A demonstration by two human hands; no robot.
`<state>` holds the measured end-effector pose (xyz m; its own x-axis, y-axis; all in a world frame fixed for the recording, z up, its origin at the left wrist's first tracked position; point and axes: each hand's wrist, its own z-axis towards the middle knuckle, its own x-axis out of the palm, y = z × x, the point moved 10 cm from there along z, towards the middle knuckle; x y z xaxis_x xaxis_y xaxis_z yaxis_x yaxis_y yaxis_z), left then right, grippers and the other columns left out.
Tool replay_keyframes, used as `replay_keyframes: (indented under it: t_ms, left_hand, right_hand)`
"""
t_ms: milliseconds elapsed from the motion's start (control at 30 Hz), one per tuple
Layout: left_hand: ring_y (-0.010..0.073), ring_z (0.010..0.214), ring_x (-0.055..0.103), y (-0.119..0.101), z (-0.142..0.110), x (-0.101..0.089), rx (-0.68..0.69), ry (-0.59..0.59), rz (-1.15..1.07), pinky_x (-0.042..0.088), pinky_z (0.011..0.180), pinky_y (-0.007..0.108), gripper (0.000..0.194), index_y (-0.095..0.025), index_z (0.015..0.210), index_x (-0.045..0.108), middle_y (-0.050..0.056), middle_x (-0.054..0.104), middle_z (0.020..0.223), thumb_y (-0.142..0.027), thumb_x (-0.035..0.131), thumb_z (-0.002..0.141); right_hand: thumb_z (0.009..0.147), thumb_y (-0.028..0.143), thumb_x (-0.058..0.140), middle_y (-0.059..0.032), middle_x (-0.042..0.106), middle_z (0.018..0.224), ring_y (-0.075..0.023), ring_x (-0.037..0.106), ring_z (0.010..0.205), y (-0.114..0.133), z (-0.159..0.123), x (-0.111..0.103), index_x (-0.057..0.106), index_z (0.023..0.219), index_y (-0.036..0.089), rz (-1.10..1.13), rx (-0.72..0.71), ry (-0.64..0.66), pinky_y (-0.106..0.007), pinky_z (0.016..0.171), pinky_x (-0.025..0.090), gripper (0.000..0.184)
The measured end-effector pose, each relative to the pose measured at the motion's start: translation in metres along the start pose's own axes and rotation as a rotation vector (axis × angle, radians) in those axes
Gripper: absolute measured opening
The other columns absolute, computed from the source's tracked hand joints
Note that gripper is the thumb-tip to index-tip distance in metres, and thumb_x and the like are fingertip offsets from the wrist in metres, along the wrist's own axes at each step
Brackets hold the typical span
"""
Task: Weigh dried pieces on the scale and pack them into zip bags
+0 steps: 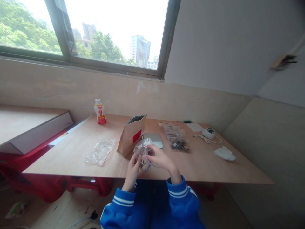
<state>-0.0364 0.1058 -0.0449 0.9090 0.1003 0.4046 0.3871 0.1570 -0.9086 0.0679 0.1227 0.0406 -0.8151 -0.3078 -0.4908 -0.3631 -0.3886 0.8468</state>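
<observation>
Head view, L to R: 1 bottle [100,112], loose clear bags [101,152] (count unclear), 1 upright kraft pouch [130,138]. Left hand [135,163]: grip pinching the zip bag [142,147], 1 held, over the tabletop's [202,162] near edge. Clear, wrinkled, red seal line; long axis roughly near-far, seal side right. Right hand [158,156]: grip pinching seal side. Then overlapping filled bags [178,144], 1 dome camera [208,133].

Could read no words or numbers, neither on the red label [137,136] of the paper bag [125,143] nor on the bottle [100,114] left of it.
</observation>
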Motion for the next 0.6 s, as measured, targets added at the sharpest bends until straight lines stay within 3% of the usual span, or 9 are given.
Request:
replay_keyframes:
  t_ms: [200, 433, 600]
  left_hand:
    - [0.0264, 0.119, 0.053, 0.006, 0.003, -0.004, 0.012, -0.038, -0.024, 0.04, 0.102, 0.036, 0.044, -0.02, 0.111, 0.063, 0.009, 0.063, 0.121, -0.043, 0.067, 0.074]
    - [0.0258, 0.113, 0.058, 0.019, 0.003, -0.006, -0.07, -0.053, -0.136, 0.043, 0.098, 0.038, 0.044, -0.019, 0.109, 0.062, 0.009, 0.066, 0.116, -0.042, 0.069, 0.072]
    - [0.0225, 0.11, 0.06, 0.022, 0.0, -0.008, -0.142, -0.074, -0.177, 0.047, 0.094, 0.033, 0.044, -0.021, 0.108, 0.064, 0.007, 0.065, 0.117, -0.038, 0.073, 0.069]
  right_hand:
    - [0.077, 0.016, 0.055, -0.0021, 0.065, 0.087, -0.0177, 0.061, 0.08, -0.01, 0.004, 0.002, 0.058, 0.089, 0.019, 0.023, 0.052, -0.051, -0.029, 0.074, 0.049, 0.013]
    - [0.074, 0.015, 0.057, -0.0038, 0.066, 0.091, -0.0194, 0.061, 0.083, 0.008, 0.005, 0.004, 0.06, 0.091, 0.018, -0.045, 0.004, -0.047, -0.03, 0.075, 0.048, 0.018]
    - [0.073, 0.014, 0.056, -0.0034, 0.069, 0.09, -0.0185, 0.064, 0.079, -0.006, 0.008, 0.003, 0.063, 0.091, 0.018, 0.059, 0.048, -0.112, -0.028, 0.07, 0.049, 0.02]
